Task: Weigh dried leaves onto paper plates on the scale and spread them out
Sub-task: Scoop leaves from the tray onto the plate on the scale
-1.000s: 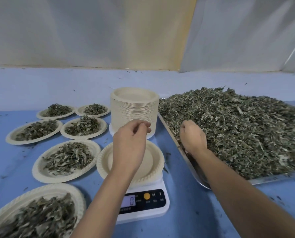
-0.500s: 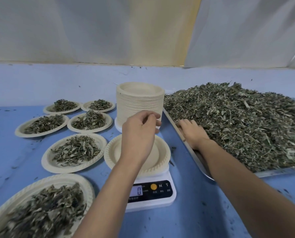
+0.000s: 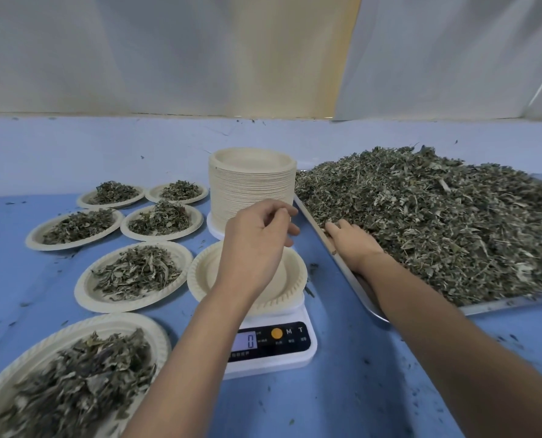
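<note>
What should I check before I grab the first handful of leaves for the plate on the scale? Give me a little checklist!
1. Scale is zeroed: ok, its display shows 0.
2. Plate on the scale is empty: ok where visible; the left hand hides part of it.
3. Right hand reaches the leaf pile: ok, its straight fingers lie on the leaves at the near edge of the tray.
4. Drop zone is free: not ok, the left hand is over the plate.
5. Spare plates are ready: ok, a tall stack of plates stands behind the scale.
</note>
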The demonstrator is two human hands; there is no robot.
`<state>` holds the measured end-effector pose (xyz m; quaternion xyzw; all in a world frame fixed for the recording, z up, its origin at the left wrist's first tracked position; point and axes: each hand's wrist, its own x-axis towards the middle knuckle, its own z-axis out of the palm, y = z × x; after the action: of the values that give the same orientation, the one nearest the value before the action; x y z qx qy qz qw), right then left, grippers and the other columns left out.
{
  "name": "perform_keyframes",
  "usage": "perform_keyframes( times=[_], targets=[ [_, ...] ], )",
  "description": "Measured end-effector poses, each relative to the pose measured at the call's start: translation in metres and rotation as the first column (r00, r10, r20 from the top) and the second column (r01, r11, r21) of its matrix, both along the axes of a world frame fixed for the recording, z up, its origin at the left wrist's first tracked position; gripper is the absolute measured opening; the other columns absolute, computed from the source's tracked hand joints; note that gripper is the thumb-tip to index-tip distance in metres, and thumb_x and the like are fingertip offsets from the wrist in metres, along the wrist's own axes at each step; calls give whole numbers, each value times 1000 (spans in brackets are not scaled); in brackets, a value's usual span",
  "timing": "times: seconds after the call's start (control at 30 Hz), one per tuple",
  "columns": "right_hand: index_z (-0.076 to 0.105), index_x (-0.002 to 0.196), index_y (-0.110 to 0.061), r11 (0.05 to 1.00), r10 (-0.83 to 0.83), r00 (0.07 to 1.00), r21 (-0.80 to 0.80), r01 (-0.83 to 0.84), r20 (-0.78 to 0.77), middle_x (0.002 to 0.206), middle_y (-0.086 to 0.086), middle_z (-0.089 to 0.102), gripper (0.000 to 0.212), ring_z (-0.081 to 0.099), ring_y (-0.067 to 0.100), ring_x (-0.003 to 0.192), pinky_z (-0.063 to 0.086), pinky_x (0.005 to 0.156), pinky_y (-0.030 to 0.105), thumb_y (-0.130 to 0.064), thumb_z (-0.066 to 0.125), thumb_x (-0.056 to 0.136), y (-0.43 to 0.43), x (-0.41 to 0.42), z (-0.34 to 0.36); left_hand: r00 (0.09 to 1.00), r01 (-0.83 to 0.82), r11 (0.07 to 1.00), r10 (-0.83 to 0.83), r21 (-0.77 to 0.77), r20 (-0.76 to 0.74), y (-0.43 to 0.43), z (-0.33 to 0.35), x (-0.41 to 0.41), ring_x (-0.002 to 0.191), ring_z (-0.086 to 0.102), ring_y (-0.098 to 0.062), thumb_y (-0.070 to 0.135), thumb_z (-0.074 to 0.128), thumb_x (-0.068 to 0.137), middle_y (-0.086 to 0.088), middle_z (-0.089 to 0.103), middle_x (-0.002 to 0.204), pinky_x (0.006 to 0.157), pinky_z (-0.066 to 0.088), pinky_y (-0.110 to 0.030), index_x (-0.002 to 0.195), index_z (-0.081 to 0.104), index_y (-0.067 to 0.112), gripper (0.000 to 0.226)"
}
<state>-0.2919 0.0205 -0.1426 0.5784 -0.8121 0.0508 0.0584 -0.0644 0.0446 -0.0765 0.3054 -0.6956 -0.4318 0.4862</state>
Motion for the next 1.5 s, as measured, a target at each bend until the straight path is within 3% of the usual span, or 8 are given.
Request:
perform_keyframes(
  times=[0.23, 0.53, 0.6, 0.73, 0.87, 1.03, 1.2, 1.5],
  targets=[
    [49, 108, -4, 936, -9, 957, -334, 110, 290, 100, 13, 54, 23, 52, 29, 84, 38, 69, 35, -20, 35, 101, 5, -7, 10, 999, -33, 999, 34, -14, 42, -4, -4, 0, 56, 61, -5, 12, 47, 92, 5, 70, 68, 59, 43, -19, 80, 67, 25, 27],
    [51, 122, -10, 771, 205, 624, -517, 372, 754, 61, -2, 44, 28, 28, 5, 38, 23, 34, 18, -26, 39, 102, 12, -2, 33, 999, -51, 998, 51, 44, 6, -7, -9, 1, 58, 62, -6, 11, 46, 90, 5, 71, 68, 64, 42, -25, 81, 69, 22, 27],
    [53, 119, -10, 715, 280, 599, -580, 391, 750, 72, -1, 52, 27, 37, 2, 41, 32, 38, 17, -26, 39, 102, 16, 9, 47, 997, -76, 993, 79, 89, -25, -9, -8, 3, 59, 63, -7, 10, 46, 90, 5, 71, 67, 64, 42, -25, 80, 69, 20, 27],
    [54, 108, -15, 641, 432, 528, -661, 391, 731, 108, 4, 61, 20, 61, 19, 98, 51, 83, 34, -24, 38, 102, 19, 41, 81, 980, -122, 964, 154, 234, -122, -13, -5, 10, 67, 63, -11, 11, 44, 92, 2, 71, 76, 65, 44, -25, 83, 69, 17, 27],
    [55, 94, -20, 622, 608, 402, -725, 295, 685, 91, -1, 62, 17, 62, -2, 68, 47, 55, 14, -23, 40, 102, 15, 91, 97, 945, -79, 902, 203, 424, -255, -20, 1, 21, 90, 61, -13, 19, 42, 98, -1, 66, 102, 77, 49, -27, 108, 61, 14, 23],
    [51, 84, -20, 669, 664, 462, -743, -15, 588, 74, -14, 50, 15, 46, -11, 64, 35, 64, 9, -16, 48, 99, 2, 148, 71, 910, 8, 813, 236, 582, -342, -22, 5, 27, 106, 53, -16, 46, 40, 97, 1, 55, 114, 87, 47, -36, 129, 50, 25, 40],
    [50, 89, -21, 685, 676, 550, -693, -225, 490, 73, -13, 53, 10, 48, -6, 62, 35, 58, 14, -20, 48, 98, 0, 167, 53, 857, 198, 732, 195, 652, -478, -28, 1, 20, 106, 61, -23, 51, 43, 94, -5, 63, 101, 98, 46, -45, 100, 60, 20, 36],
    [53, 104, -16, 683, 655, 659, -664, -305, 370, 100, -3, 54, 21, 49, 18, 98, 43, 83, 38, -26, 34, 102, 1, 168, 44, 822, 143, 729, 290, 669, -491, -38, -15, 6, 94, 65, -18, 39, 40, 100, -8, 66, 104, 78, 52, -33, 125, 53, 10, 41]
  ],
)
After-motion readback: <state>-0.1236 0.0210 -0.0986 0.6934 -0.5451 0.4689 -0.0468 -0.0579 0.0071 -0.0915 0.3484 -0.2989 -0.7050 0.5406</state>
